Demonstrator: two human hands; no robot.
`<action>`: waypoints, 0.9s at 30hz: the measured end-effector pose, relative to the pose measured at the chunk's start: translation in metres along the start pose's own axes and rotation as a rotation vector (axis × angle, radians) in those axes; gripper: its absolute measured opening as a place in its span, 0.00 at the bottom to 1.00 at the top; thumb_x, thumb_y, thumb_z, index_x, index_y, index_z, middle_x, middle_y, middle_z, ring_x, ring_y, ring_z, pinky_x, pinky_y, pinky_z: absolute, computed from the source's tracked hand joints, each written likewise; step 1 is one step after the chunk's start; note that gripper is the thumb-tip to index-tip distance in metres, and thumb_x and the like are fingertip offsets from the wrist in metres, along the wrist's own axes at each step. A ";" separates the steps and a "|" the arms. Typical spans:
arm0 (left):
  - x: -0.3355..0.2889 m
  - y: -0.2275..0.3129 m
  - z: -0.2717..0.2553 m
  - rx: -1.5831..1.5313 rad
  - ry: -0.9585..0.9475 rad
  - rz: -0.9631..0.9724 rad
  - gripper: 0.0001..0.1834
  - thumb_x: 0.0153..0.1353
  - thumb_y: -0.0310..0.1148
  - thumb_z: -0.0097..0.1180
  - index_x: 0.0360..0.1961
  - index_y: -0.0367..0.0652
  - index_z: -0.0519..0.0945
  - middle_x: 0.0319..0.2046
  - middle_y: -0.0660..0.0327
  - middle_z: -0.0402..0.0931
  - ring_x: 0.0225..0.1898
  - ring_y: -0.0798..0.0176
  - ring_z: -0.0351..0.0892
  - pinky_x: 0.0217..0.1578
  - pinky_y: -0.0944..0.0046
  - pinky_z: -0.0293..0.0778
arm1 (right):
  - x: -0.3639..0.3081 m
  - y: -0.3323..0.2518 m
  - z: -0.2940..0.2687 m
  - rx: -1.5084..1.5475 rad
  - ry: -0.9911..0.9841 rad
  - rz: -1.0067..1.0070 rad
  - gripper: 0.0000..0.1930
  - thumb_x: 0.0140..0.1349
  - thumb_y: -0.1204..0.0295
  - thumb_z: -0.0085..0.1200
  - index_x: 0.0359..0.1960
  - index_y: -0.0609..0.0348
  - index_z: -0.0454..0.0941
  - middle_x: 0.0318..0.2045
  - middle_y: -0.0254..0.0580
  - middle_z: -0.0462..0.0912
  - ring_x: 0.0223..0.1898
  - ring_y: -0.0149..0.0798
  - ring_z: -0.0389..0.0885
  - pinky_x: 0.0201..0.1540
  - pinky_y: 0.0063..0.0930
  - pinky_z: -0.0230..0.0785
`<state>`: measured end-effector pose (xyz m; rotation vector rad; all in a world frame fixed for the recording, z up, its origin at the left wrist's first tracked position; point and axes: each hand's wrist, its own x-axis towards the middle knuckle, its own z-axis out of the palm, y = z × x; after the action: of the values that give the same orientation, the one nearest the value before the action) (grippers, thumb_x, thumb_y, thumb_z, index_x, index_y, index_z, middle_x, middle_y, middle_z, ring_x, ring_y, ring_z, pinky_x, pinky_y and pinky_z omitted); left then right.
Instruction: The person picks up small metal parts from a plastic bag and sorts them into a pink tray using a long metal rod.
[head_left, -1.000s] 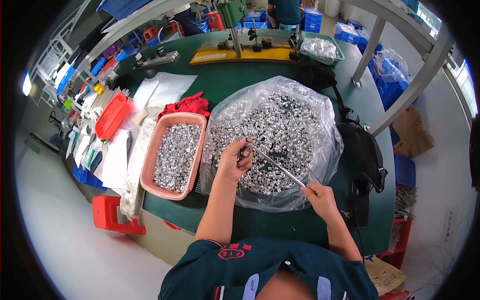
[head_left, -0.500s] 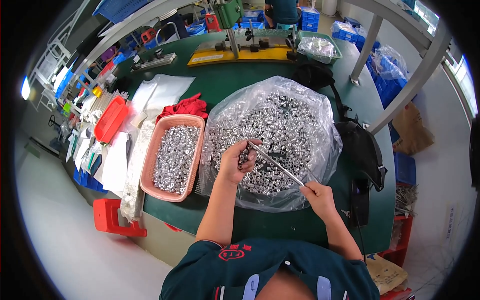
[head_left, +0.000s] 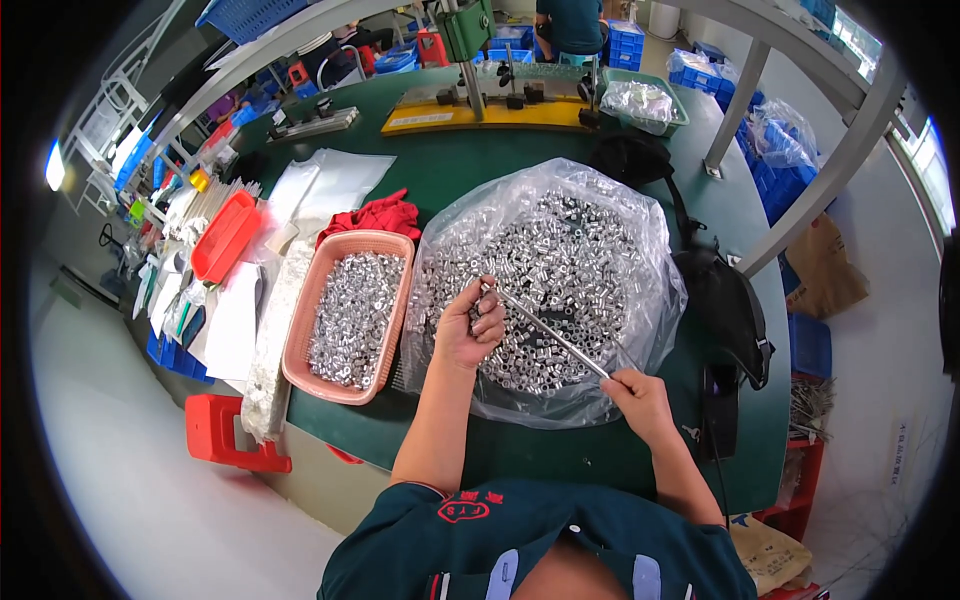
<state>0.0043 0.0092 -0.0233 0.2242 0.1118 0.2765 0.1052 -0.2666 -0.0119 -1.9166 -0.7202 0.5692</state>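
Observation:
My right hand is closed around the near end of a slim silver metal rod. The rod slants up and left across a clear plastic bag. At its far end my left hand has thumb and forefinger pinched together, with a small silver metal piece between them, partly hidden; the other fingers curl toward the palm. Below both hands, the wide-open bag holds a heap of small silver metal sleeves. Left of it stands a pink plastic basket full of similar small metal parts.
A red cloth lies behind the basket. Red tray and papers are farther left. A black bag and dark flat device lie at right. Behind stand a yellow-based fixture and green tray. A metal frame post rises at right.
My left hand has shifted slightly left and its fingers have moved at the rod's tip. The right hand keeps its hold on the rod, almost unmoved. The view has moved slightly.

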 end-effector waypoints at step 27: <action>0.001 -0.015 0.030 0.486 0.303 -0.134 0.19 0.66 0.42 0.37 0.42 0.35 0.72 0.20 0.64 0.66 0.13 0.75 0.54 0.11 0.76 0.47 | 0.000 -0.006 -0.002 0.063 -0.015 0.079 0.09 0.59 0.70 0.52 0.25 0.64 0.76 0.15 0.25 0.64 0.21 0.20 0.60 0.23 0.18 0.53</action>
<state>0.0130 -0.0110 0.0020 0.6539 0.4946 0.1446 0.1055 -0.2656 -0.0052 -1.8902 -0.6308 0.6493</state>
